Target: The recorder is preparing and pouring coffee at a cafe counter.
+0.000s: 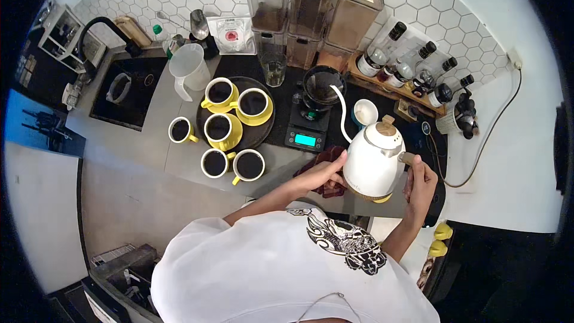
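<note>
My right hand (420,182) grips the wooden handle of a white gooseneck kettle (373,159), while my left hand (323,173) touches the kettle's left side near its base. The spout's tip reaches over a black coffee dripper (323,87), which holds dark grounds. Beneath the dripper is a black digital scale (305,139) with a lit display. Left of the scale, several yellow cups of dark liquid stand on a round dark tray (267,132). More such cups, one of them a yellow cup (249,165), stand on the grey counter. Behind the kettle is a small cup (365,112) with pale contents.
A translucent measuring jug (190,67) stands behind the tray, beside a drinking glass (273,69). Lidded containers (314,6) are stacked at the wall. Bottles fill a wooden rack (394,87) at the right. A dark red cloth (329,157) lies by my left hand. A black sink (128,94) is far left.
</note>
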### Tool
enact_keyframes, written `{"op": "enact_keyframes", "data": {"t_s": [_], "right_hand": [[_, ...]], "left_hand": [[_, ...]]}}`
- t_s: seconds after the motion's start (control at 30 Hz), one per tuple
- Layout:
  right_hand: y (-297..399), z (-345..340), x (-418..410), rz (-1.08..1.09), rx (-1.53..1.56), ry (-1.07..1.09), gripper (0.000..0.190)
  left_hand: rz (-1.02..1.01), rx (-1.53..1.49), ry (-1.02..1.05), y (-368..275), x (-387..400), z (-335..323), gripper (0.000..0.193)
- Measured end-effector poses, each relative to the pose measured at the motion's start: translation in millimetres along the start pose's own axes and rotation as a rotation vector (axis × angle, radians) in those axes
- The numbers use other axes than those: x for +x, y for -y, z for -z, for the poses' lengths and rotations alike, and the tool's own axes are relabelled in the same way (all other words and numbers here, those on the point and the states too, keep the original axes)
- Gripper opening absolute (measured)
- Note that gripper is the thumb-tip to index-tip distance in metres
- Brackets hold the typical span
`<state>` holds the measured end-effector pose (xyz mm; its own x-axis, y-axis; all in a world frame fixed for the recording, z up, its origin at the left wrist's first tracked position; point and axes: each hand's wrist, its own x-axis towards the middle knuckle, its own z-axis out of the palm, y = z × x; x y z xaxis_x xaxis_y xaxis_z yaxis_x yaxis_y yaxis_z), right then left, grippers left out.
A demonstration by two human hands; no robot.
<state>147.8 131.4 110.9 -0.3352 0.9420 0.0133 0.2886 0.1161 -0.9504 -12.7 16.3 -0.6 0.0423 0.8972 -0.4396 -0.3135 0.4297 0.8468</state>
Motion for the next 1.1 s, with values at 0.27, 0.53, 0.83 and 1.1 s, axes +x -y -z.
{"op": "enact_keyframes", "data": {"t_s": [0.27,0.53,0.83,1.1], "right_hand": [[3.8,-4.7,11.3,0.066,0.026,-0.001,0.038],[2.4,-8.0,6.9,0.042,0.055,-0.046,0.038],[-38.5,-9.1,-18.8,0.02,0.276,-0.05,0.04],[-78.0,-15.7,-42.7,0.041,0.421,-0.09,0.041]], "left_hand": [[-0.116,-0.021,-0.021,-18.5,5.8,9.7,0.085],[-0.144,-0.019,-0.027,-16.0,3.8,11.0,0.084],[-0.073,-0.003,-0.073,-3.0,-13.9,16.3,0.079],[-0.069,-0.028,-0.28,9.7,-14.7,11.4,0.074]]}}
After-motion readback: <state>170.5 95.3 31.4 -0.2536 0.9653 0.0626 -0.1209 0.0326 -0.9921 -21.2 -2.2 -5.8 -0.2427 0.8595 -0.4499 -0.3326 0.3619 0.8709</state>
